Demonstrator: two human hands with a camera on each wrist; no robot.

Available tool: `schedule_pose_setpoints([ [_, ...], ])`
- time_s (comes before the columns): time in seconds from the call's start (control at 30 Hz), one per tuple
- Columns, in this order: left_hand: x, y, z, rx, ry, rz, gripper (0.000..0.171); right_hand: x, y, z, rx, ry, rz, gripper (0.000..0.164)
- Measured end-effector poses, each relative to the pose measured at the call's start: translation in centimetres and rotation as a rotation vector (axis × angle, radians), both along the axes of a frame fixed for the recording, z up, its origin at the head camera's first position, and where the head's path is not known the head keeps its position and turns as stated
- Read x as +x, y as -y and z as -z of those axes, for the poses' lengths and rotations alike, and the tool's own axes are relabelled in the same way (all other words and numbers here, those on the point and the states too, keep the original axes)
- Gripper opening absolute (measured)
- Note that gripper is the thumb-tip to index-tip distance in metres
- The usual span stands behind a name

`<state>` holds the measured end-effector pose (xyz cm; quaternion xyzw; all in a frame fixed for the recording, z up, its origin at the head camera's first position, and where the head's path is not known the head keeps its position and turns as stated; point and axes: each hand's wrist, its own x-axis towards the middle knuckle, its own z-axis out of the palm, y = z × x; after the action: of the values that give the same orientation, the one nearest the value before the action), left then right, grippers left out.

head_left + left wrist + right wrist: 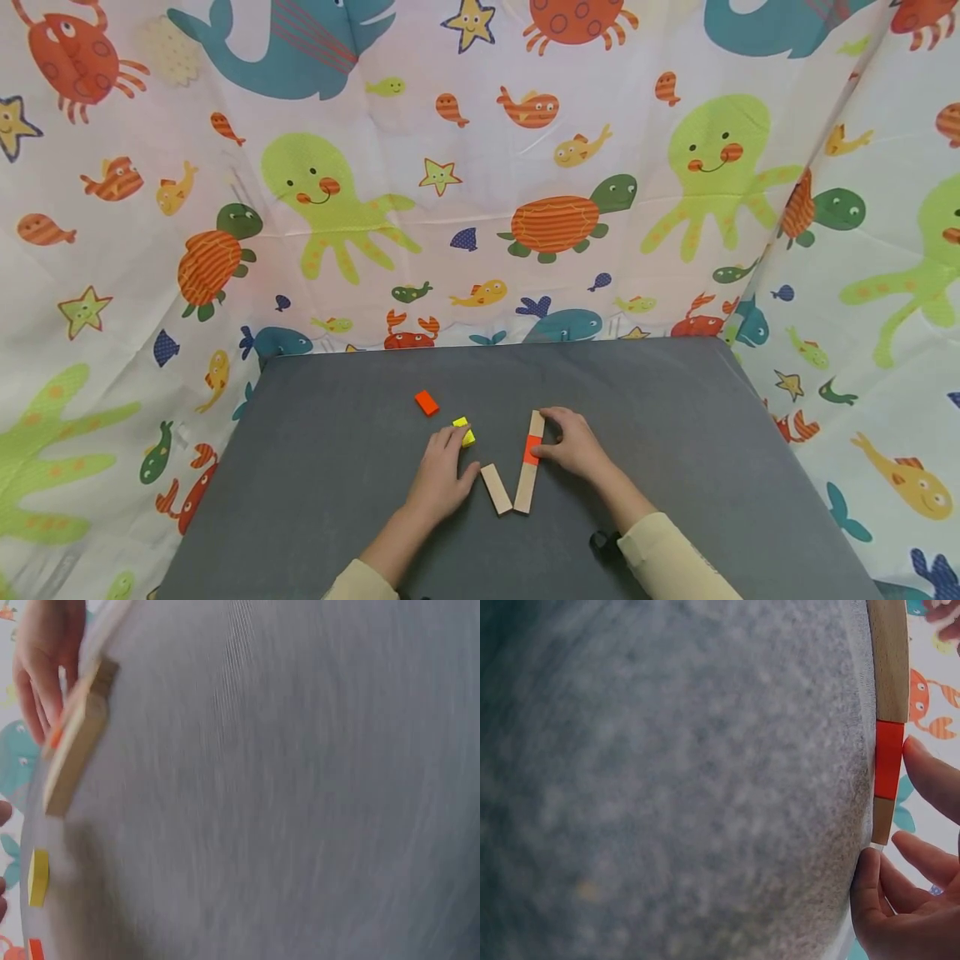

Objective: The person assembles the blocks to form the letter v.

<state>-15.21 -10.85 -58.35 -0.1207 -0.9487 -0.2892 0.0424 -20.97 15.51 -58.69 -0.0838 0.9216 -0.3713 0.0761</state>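
Six blocks lie on the grey worktop point(637, 400): three of plain wood, two orange and one yellow. Of the wooden three, two are long and one is shorter. Three blocks make a straight row: a long wooden block point(527, 488) at the near end, an orange block point(532, 450) in the middle and the short wooden block point(536, 421) at the far end. The other long wooden block point(497, 489) slants away to the left of the row, the near ends close together in a V.

There are two hands. The right hand point(576, 446) is on the right side of the row, fingers loosely bent, its thumb at the middle orange block and a fingertip at the far end of the short one. The left hand point(442, 475) is open, fingers spread, its fingertips over the yellow block point(468, 437) and its thumb just beside the slanted block; whether it touches the yellow one cannot be told. The loose orange block point(427, 403) lies farther off, beyond the left hand's fingertips. Behind the worktop hangs one sea-animal cloth point(480, 196).
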Motion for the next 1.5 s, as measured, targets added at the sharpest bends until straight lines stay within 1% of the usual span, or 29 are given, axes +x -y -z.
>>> schedule_pose_setpoints([
  [0.07, -0.6, 0.2, 0.1, -0.036, -0.051, -0.019, 0.063, 0.0, 0.0, 0.0, -0.007, -0.002, 0.002, 0.071],
  [0.13, -1.1, 0.4, 0.2, -0.054, -0.072, -0.042, 0.063, 0.1, 0.0, 0.0, -0.013, 0.0, 0.006, 0.071],
  [0.17, -1.4, 0.4, 0.2, -0.057, -0.071, -0.057, 0.063, 0.1, 0.0, 0.1, -0.014, 0.002, 0.008, 0.072],
  [0.23, -1.8, 0.6, 0.3, -0.065, -0.061, -0.08, 0.063, 0.1, 0.0, 0.1, -0.016, 0.002, 0.009, 0.072],
  [0.33, -2.5, 0.6, 0.4, -0.094, -0.01, -0.109, 0.067, 0.1, 0.0, 0.2, -0.012, 0.003, 0.009, 0.072],
  [0.43, -3.1, 0.5, 0.5, -0.119, 0.03, -0.107, 0.069, 0.0, 0.0, 0.1, -0.016, 0.004, 0.011, 0.073],
  [0.53, -3.4, 0.3, 0.7, -0.121, 0.06, -0.094, 0.068, 0.0, 0.0, 0.1, -0.014, 0.002, 0.01, 0.073],
  [0.67, -3.6, 0.3, 1.1, -0.089, 0.084, -0.082, 0.062, 0.0, -0.1, 0.0, -0.009, -0.007, 0.007, 0.072],
  [0.77, -3.6, 0.3, 1.3, -0.058, 0.089, -0.082, 0.059, 0.1, -0.2, -0.1, -0.011, -0.006, 0.009, 0.073],
  [0.93, -3.6, 0.4, 1.5, -0.04, 0.086, -0.08, 0.057, 0.1, -0.2, -0.1, -0.024, -0.005, 0.011, 0.074],
  [1.0, -3.6, 0.6, 1.4, -0.01, 0.097, -0.086, 0.056, 0.0, -0.1, -0.1, -0.031, -0.003, 0.009, 0.074],
  [1.1, -3.8, 0.7, 1.3, 0.065, 0.135, -0.089, 0.054, 0.0, 0.0, -0.1, -0.035, -0.005, 0.008, 0.075],
  [1.17, -3.8, 0.8, 1.1, 0.105, 0.164, -0.075, 0.053, -0.1, 0.0, -0.1, -0.034, -0.004, 0.01, 0.075],
  [1.27, -3.9, 0.8, 1.0, 0.138, 0.208, -0.034, 0.052, -0.1, 0.0, -0.1, -0.037, -0.001, 0.021, 0.075],
  [1.37, -3.9, 0.7, 0.8, 0.15, 0.236, -0.002, 0.05, 0.0, -0.1, -0.1, -0.039, 0.002, 0.026, 0.074],
  [1.5, -3.6, 0.6, 0.7, 0.15, 0.254, 0.015, 0.05, 0.1, -0.1, 0.0, -0.039, 0.002, 0.025, 0.075],
])
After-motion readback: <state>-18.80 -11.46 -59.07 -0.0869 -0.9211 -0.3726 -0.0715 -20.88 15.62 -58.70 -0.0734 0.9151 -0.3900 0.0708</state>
